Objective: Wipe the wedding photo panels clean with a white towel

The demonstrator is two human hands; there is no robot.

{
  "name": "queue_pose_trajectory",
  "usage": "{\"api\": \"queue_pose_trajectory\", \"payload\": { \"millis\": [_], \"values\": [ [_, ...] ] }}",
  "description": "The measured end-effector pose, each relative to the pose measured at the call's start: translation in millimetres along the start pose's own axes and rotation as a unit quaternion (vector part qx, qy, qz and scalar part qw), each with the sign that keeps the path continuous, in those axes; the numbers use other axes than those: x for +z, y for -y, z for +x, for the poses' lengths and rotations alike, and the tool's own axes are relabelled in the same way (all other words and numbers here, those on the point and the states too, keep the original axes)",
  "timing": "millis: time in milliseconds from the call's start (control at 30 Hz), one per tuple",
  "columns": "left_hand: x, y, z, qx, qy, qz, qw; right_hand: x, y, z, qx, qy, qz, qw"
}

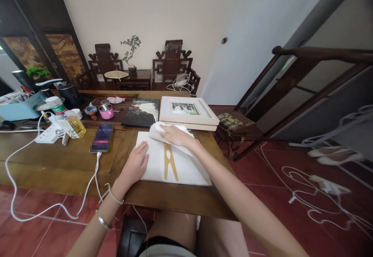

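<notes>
A white canvas panel (186, 167) with a gold clothespin-shaped figure lies flat on the wooden table (58, 164) in front of me. My left hand (134, 164) rests flat on the panel's left edge, fingers stretched out. My right hand (174, 134) presses a white cloth (156, 130) onto the panel's far end, fingers laid over it.
Behind the panel lie a light wooden picture frame (188, 111) and a dark painting (142, 112). To the left are a phone (101, 137) on a white cable, a power strip (48, 134), a bottle (68, 122) and a pink pot (106, 111). A chair (233, 123) stands at right.
</notes>
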State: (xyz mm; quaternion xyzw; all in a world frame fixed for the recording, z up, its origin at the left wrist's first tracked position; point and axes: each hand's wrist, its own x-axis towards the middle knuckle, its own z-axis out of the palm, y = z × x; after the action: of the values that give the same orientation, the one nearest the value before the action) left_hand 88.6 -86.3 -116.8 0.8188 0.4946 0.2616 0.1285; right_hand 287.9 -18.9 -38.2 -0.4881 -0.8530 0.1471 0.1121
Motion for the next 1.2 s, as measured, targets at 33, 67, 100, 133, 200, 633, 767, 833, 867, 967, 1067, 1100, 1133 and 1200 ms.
{"api": "queue_pose_trajectory", "payload": {
  "millis": [33,67,100,133,200,633,767,833,867,967,1067,1100,1133,1200],
  "values": [
    [0.2,0,0,-0.001,0.000,0.000,1.000,-2,-10,-9,0.007,-0.005,0.003,1.000],
    [0.2,0,0,-0.002,0.001,0.000,1.000,-4,-20,-18,0.016,-0.010,0.005,1.000],
    [0.0,0,0,-0.004,0.001,-0.001,1.000,-5,-29,-28,0.027,-0.016,0.006,0.999],
    [-0.1,-1,0,-0.005,0.002,-0.002,1.000,-6,-36,-39,0.040,-0.023,0.005,0.999],
    [0.1,-1,0,-0.006,0.002,-0.003,1.000,-4,-47,-59,0.060,-0.034,0.002,0.998],
    [-2.0,0,1,0.008,-0.001,0.014,1.000,10,-47,-85,-0.036,-0.020,-0.043,0.998],
    [-1.4,1,1,0.011,-0.002,0.016,1.000,3,-34,-102,-0.017,0.009,-0.032,0.999],
    [-1.0,2,0,0.013,-0.003,0.018,1.000,1,-22,-120,-0.021,0.021,-0.028,0.999],
    [-0.9,2,0,0.013,-0.003,0.019,1.000,1,-15,-131,-0.024,0.028,-0.025,0.999],
    [-0.6,1,0,0.012,-0.002,0.022,1.000,1,7,-164,-0.030,0.056,-0.015,0.998],
    [0.2,1,1,0.013,-0.002,0.022,1.000,2,24,-191,-0.039,0.087,-0.004,0.995],
    [0.6,1,1,0.013,-0.003,0.020,1.000,2,28,-196,-0.042,0.094,-0.002,0.995],
    [1.1,2,1,0.014,-0.005,0.018,1.000,2,29,-199,-0.044,0.098,-0.003,0.994],
    [1.8,3,1,0.016,-0.009,0.014,1.000,1,27,-196,-0.044,0.096,-0.009,0.994]
  ]
}}
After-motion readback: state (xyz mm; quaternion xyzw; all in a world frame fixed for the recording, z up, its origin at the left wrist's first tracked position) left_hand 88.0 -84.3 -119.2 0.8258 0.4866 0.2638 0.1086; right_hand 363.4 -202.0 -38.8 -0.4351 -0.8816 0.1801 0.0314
